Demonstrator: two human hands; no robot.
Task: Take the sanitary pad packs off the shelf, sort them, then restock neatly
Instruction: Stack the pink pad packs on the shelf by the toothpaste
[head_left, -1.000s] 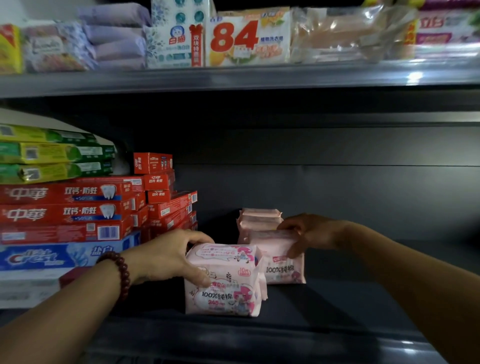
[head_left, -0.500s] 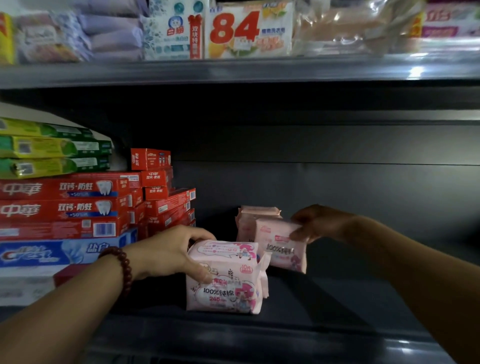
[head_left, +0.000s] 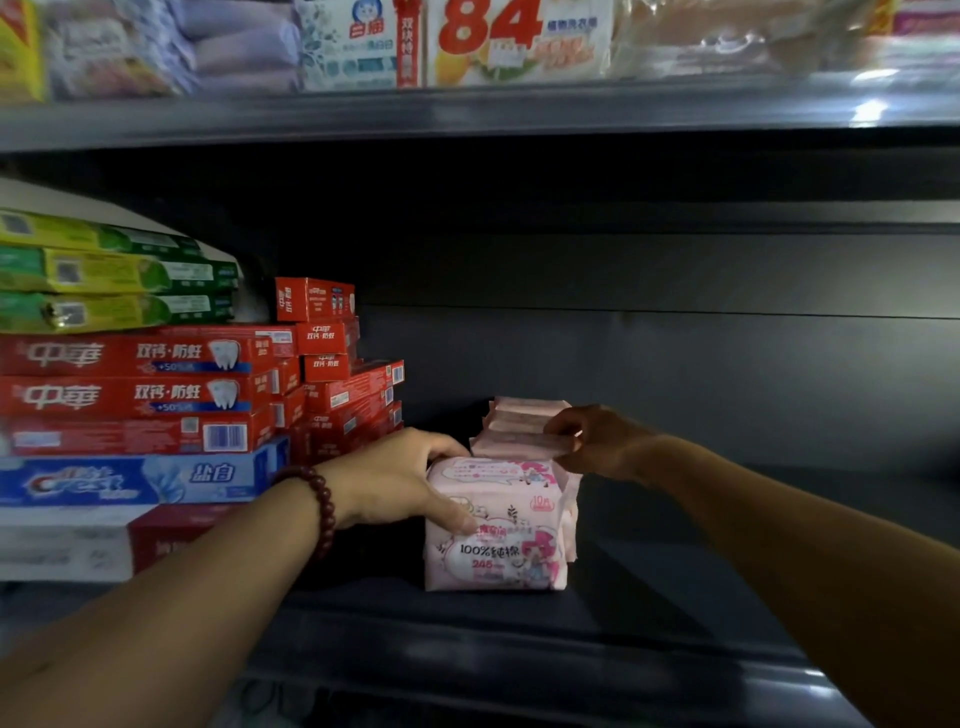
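Front pack: pink sanitary pad pack upright near the front edge of the dark shelf.
Left hand: grasping that pack's left side and top.
Right hand: pinching the top of a second pack directly behind.
Farther back: more pink packs.
Left side: stacked toothpaste boxes.

My left hand grips the front pink pack standing on the dark shelf, thumb across its face. My right hand pinches the top edge of a second pack directly behind it, with more packs further back. Toothpaste boxes are stacked at left.
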